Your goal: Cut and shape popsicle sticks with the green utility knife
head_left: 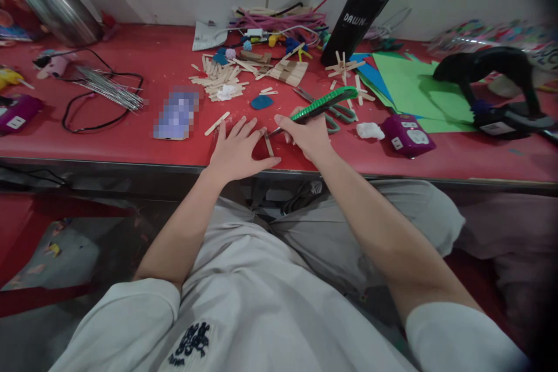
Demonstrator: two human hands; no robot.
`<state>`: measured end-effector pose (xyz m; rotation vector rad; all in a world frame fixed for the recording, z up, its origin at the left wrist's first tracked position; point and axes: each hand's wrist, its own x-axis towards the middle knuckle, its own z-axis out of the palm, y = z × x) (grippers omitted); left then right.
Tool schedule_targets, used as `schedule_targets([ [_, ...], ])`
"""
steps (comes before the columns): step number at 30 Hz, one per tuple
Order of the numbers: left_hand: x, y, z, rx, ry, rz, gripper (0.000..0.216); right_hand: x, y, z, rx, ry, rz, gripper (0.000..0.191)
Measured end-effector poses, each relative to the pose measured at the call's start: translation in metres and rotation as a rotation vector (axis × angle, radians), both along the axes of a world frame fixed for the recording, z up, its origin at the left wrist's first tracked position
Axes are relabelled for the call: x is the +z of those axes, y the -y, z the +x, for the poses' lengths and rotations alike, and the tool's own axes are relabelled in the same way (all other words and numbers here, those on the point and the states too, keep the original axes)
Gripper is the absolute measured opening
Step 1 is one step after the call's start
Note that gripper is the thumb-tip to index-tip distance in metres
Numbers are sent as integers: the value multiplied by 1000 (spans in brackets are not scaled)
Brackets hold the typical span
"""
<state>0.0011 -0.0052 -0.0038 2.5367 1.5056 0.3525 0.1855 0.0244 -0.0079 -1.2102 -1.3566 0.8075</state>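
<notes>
My right hand (307, 136) is closed round a green and black utility knife (325, 103). Its blade tip reaches down to the upper part of a short wooden craft stick (269, 146) lying on the table. Spread flat on the red surface, my left hand (238, 148) has its index finger near the stick's top and its thumb by the lower end. Another craft stick (217, 123) lies just beyond the left fingers. Grey-handled scissors (344, 113) rest partly behind the knife and right hand. Further back is a blue flat piece (262, 102).
A pile of craft sticks (218, 77) lies at the back. A blurred phone (176, 115) and metal wires (108, 90) are on the left. Rightward stand a black tumbler (355, 23), green paper (418, 84), a purple box (408, 136) and a black handled device (501, 116). The table's front edge (131, 161) is close.
</notes>
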Motion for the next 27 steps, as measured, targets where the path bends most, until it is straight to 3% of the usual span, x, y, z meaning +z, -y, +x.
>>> schedule_targets([
  [19, -1, -1, 1, 1, 1, -18, 83, 4, 3, -2, 97, 61, 2, 40],
  [27, 1, 0, 1, 14, -1, -25, 82, -2, -1, -2, 28, 51, -12, 37],
])
